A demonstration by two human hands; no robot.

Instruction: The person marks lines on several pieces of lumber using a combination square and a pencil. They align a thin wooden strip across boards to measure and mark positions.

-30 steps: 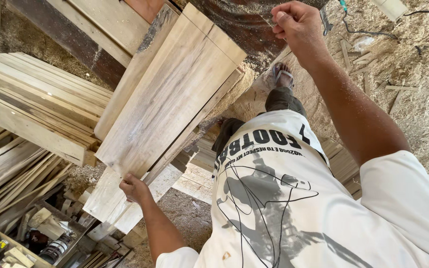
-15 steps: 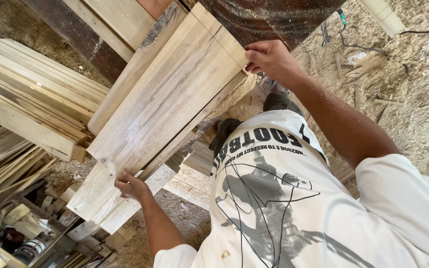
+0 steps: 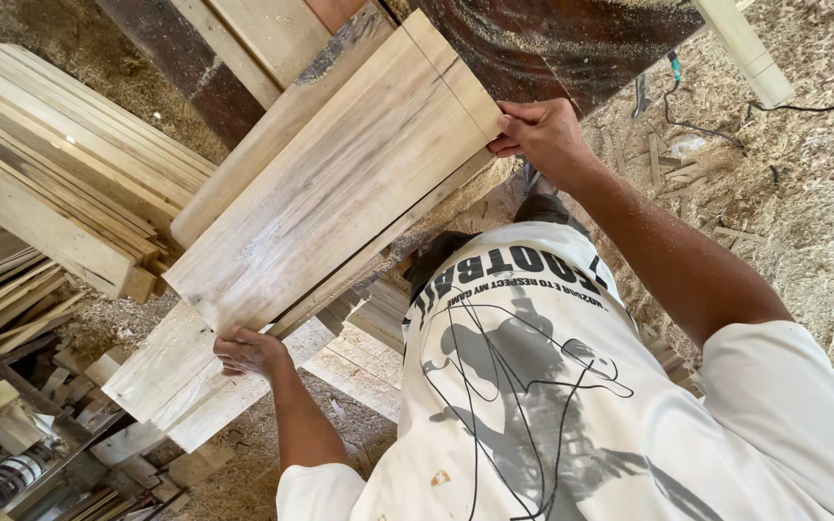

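The biggest thing is the floor (image 3: pixel 822 212), which is lying under wood dust and chips all down the right side of the frame. Next is the person's white shirt (image 3: pixel 533 386), which is filling the lower middle. At the left edge a stack of boards (image 3: pixel 50 183) is resting, and more boards (image 3: pixel 185 386) are lying lower left. In the middle a wide pale board (image 3: pixel 340 193) is running slantwise from the lower left up to the top middle, and a thinner board is lying right under it. The right hand (image 3: pixel 542 140) is holding the top end of the wide board, with its fingers closed around the corner edge. The left hand (image 3: pixel 248 352) is holding the bottom end, with its fingers curled tight under the edge, well apart from the other hand. A black cable (image 3: pixel 822 108) is lying on the floor at the upper right. It looks like the person is lifting or lining up the board. To do this well, I think both hands should be gripping evenly, keeping the board flat, and keeping the two boards together so the thin one is not slipping out.
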